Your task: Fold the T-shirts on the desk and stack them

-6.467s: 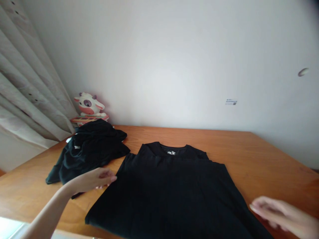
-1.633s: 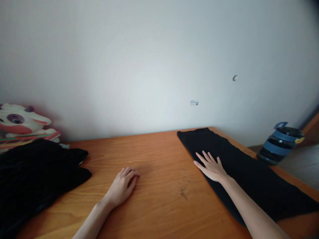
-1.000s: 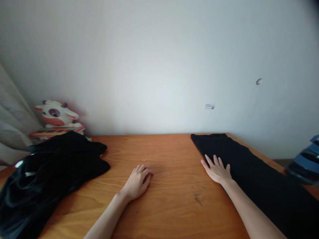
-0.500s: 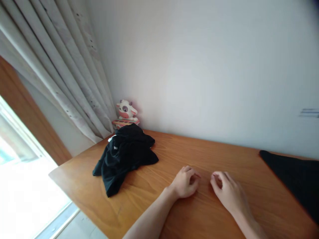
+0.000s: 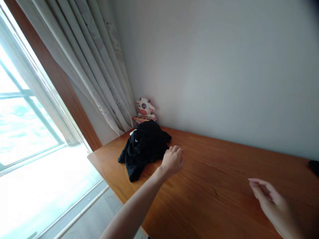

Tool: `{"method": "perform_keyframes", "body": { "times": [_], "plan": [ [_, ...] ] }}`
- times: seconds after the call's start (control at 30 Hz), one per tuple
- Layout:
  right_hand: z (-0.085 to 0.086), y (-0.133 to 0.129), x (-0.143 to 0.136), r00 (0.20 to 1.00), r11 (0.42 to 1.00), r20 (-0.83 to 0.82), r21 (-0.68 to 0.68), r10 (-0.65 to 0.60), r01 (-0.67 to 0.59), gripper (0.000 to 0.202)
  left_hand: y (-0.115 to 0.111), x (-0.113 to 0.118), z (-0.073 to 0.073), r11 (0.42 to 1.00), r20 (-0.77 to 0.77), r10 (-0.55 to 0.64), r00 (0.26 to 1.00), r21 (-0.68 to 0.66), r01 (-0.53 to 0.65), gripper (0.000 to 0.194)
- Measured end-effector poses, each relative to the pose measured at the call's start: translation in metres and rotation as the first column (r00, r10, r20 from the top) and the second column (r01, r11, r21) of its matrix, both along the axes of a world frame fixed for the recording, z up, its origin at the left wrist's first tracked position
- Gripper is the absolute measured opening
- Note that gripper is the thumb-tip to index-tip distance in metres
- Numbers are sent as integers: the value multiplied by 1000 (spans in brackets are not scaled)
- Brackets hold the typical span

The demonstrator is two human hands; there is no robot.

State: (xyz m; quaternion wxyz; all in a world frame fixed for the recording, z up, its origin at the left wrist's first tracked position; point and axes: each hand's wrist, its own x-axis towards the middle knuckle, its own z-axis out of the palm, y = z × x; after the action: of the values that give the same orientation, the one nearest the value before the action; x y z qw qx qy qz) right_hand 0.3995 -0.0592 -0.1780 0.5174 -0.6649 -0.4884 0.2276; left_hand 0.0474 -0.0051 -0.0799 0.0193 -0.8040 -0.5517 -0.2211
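Note:
A crumpled black cloth garment [image 5: 147,142] with small white patches lies in a heap at the left part of the wooden table [image 5: 214,166]. At its right edge is my left hand [image 5: 172,160], seen from the back, fingers loosely bent and nothing visible in them. Whether the fingertips touch the cloth I cannot tell. Farther right, above the tabletop, my right hand [image 5: 270,199] is slightly blurred. A gap shows between its thumb and fingers, and it holds nothing.
Behind the garment a toy cow with a keyboard [image 5: 145,109] stands against the wall [image 5: 211,73]. A pale curtain [image 5: 94,73] hangs beside a bright window [image 5: 27,109]. At the far right edge, a bit of black cloth [image 5: 314,166] shows.
The view has turned left. My left hand has moved left to the black garment, while my right hand has moved away to the right. The black cloth at right is now mostly out of view.

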Motion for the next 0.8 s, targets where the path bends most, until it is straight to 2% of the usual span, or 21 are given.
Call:
{"method": "perform_keyframes", "body": {
  "times": [0.07,0.1,0.17,0.2,0.27,0.33,0.37,0.47,0.53,0.6,0.67,0.73,0.77,0.8],
  "plan": [
    [-3,1,-1,999,1000,39,15,15,-15,51,7,-46,24,985,-157,168,973,59,-161,35],
    [-6,2,-2,997,999,70,21,26,-27,50,10,-68,35,967,-204,253,946,93,-238,45],
    [-10,3,-3,990,998,130,28,55,-60,49,14,-103,49,928,-254,373,892,106,-358,69],
    [-12,4,-4,986,997,152,29,72,-77,48,15,-116,54,918,-264,396,880,78,-389,71],
    [-15,4,-6,978,994,179,15,104,-108,46,17,-133,58,910,-260,405,877,20,-414,55],
    [-15,4,-6,973,992,192,-15,126,-125,46,18,-137,61,908,-223,407,886,-8,-419,28],
    [-15,3,-6,971,991,196,-24,136,-134,46,19,-135,62,904,-193,419,887,-6,-428,22],
    [-11,1,-7,968,987,194,-10,160,-161,47,20,-117,72,890,-82,456,886,17,-456,30],
    [-7,-2,-10,975,988,166,22,148,-153,47,19,-95,82,914,98,394,914,64,-401,31],
    [-1,-7,-18,988,991,106,63,113,-120,51,15,-65,90,953,349,205,914,144,-269,28],
    [6,-14,-29,994,989,40,105,99,-102,61,6,-27,93,967,530,-19,848,226,-119,25],
    [11,-20,-42,990,980,-4,143,140,-138,77,-9,13,88,967,575,-164,802,255,16,27],
    [13,-22,-48,985,972,-16,165,174,-169,86,-17,32,82,960,550,-248,797,251,126,28],
    [14,-25,-54,977,961,-20,187,212,-205,96,-26,49,73,932,478,-361,801,225,286,29]
  ]
}}
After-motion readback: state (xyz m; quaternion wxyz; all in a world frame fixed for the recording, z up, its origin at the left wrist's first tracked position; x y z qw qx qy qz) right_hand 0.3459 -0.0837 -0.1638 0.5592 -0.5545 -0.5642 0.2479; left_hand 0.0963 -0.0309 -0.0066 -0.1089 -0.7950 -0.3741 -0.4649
